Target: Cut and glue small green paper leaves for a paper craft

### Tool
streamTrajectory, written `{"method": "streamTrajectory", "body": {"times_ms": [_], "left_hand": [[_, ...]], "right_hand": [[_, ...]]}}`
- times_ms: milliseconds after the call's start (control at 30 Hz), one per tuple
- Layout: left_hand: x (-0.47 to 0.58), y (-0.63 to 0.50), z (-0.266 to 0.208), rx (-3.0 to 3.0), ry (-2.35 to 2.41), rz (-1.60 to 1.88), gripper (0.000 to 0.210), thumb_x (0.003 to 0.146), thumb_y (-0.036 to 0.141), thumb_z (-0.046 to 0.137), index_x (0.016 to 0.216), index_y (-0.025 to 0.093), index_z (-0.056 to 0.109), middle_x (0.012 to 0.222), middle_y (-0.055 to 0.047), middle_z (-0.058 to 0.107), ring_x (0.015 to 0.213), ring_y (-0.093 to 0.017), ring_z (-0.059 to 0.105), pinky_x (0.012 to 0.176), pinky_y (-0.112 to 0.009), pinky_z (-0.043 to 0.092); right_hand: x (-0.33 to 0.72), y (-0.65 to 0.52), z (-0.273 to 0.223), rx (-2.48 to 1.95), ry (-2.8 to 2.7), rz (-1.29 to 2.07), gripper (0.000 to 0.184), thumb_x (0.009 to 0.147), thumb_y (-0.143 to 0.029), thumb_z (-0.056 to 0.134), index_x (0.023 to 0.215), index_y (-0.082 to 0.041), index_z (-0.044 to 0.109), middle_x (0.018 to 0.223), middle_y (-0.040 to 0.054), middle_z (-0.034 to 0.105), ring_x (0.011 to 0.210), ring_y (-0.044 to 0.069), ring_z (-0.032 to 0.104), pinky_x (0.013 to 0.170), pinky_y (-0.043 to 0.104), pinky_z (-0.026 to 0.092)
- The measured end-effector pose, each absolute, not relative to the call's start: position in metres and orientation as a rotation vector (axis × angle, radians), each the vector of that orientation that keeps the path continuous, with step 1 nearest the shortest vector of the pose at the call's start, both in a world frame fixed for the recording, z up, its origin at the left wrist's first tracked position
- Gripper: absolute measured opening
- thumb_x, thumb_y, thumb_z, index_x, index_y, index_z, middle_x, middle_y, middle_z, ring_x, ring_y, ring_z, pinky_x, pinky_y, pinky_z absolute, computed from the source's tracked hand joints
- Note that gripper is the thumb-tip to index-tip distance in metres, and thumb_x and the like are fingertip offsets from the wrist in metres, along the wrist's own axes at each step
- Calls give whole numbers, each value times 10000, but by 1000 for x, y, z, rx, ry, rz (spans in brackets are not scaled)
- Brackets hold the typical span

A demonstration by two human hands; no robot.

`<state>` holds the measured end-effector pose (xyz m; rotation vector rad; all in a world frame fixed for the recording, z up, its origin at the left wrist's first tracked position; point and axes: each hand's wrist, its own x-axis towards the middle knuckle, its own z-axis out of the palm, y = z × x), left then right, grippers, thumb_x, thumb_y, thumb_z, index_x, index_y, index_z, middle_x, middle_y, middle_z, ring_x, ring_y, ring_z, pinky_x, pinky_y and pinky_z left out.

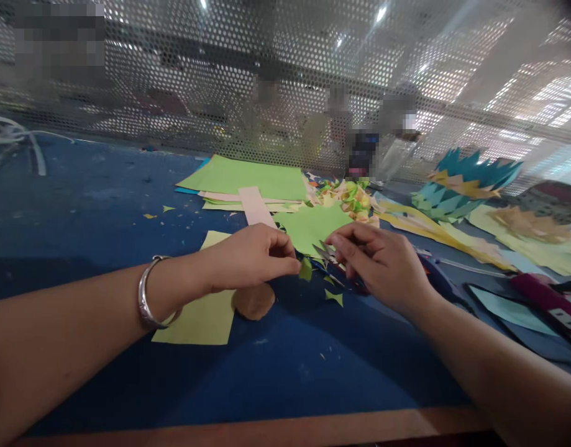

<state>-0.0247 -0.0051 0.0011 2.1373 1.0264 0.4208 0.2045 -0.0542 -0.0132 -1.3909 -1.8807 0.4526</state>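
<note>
My left hand (260,254), with a silver bangle at the wrist, pinches a small piece of green paper (305,270) between thumb and fingertips. Facing it, my right hand (383,257) is closed round a pair of scissors (323,251), the blades pointing left towards the green piece. The scissors' handles are mostly hidden by my fingers. A green sheet (308,225) with a cut edge lies just behind both hands. Under my left wrist is a pale yellow-green paper strip (208,320), and a round tan disc (255,302) sits beside it. Green scraps (333,298) lie below the scissors.
Stacked coloured sheets (257,177) lie at the back, beside a heap of cut paper pieces (353,197). To the right are a teal and yellow zigzag paper piece (466,183) and a purple tool (546,301). A perforated metal screen (210,93) borders the blue table (285,379).
</note>
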Motion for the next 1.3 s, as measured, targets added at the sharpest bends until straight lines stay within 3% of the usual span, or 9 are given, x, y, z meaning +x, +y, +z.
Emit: {"method": "streamTrajectory", "body": {"times_ms": [167,367,567,733,867,967,1067,1167,1300], "left_hand": [[-31,1,4,2293,1147,461,208,836,365,611,720,191,611,657,12,619,613,-141,545,559,-271,367],[-40,15,1,2462,1249,699,146,865,307,574,866,208,681,838,-25,697,714,-168,607,609,-298,413],[-47,29,-8,2524,1238,848,118,868,293,587,863,213,675,915,-45,703,780,-187,630,641,-309,450],[-40,16,-4,2404,1102,1077,56,875,271,612,871,215,618,858,-16,683,778,-159,632,647,-275,475],[-37,9,3,2264,1120,1393,185,873,285,628,729,221,532,667,20,584,619,-134,567,564,-273,443],[-38,18,0,2009,1116,1571,215,806,176,637,712,233,452,643,33,525,615,-142,596,573,-282,473],[-39,30,-7,1848,1145,1634,223,722,85,616,756,243,462,724,22,541,638,-144,596,590,-289,499],[-42,39,-11,1854,1182,1679,285,685,52,582,882,251,531,961,-16,627,798,-161,633,691,-296,533],[-55,54,-14,1992,1329,1431,216,766,145,574,963,232,596,1012,-45,692,952,-206,652,851,-344,523]], "right_hand": [[217,-46,-11,-1533,-1962,347,256,947,-424,572,849,-206,666,600,-26,595,494,115,530,487,251,367],[222,-44,-6,-1737,-2141,331,218,924,-399,565,840,-224,665,631,-15,641,533,133,559,526,271,371],[222,-45,-8,-1844,-2285,278,160,868,-369,604,796,-230,635,704,-5,665,608,155,573,538,283,355],[221,-45,-9,-1873,-2270,263,157,848,-342,585,745,-227,608,675,-7,648,596,154,554,533,282,344],[221,-46,-6,-1855,-2208,259,147,829,-337,578,737,-225,604,647,-17,632,580,147,545,534,278,340],[224,-45,-4,-1821,-2148,271,169,835,-339,545,724,-222,598,609,-27,599,557,139,519,536,278,338],[228,-43,-3,-1779,-2110,272,184,826,-338,529,691,-220,572,582,-33,552,540,133,478,532,280,323],[232,-42,-4,-1751,-2085,253,196,826,-324,512,663,-219,535,575,-36,510,543,129,445,543,283,312],[234,-42,-4,-1715,-2039,255,194,837,-295,498,658,-221,507,579,-40,503,551,131,445,559,288,316]]}}
